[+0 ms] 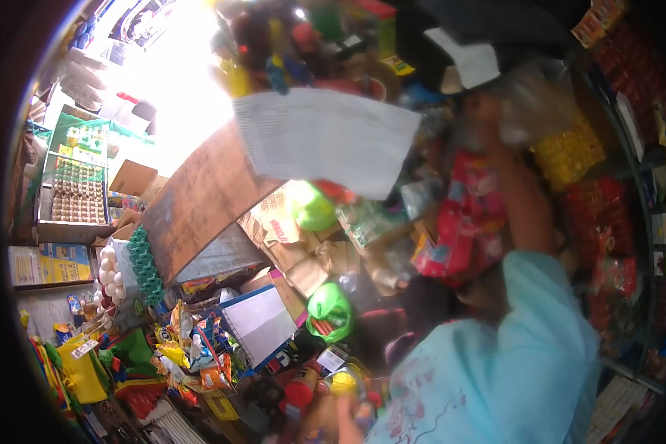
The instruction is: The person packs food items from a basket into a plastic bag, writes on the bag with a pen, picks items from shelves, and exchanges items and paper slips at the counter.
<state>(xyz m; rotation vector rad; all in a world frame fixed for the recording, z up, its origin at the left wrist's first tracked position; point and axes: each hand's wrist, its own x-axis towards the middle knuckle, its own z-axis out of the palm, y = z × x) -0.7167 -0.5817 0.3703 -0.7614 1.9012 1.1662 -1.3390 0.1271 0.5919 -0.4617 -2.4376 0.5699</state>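
My right arm, in a light blue sleeve, reaches up the right side of the view. At its end my right hand (485, 111) is blurred beside a clear plastic bag (536, 103); whether its fingers grip the bag cannot be made out. Below the hand, a pink and red patterned pack (462, 222) lies against the forearm. My left hand (344, 414) shows only in part at the bottom edge, smeared. It is near a yellow item (343, 382) and a red container (301, 388). Its fingers are not clear.
A printed white sheet (325, 137) lies across a brown wooden board (207, 192). Green bags (329, 311), a spiral notebook (260, 325) and colourful packets (200, 348) crowd the middle and lower left. Egg trays (79, 192) stand at left; red packets (614, 259) hang at right.
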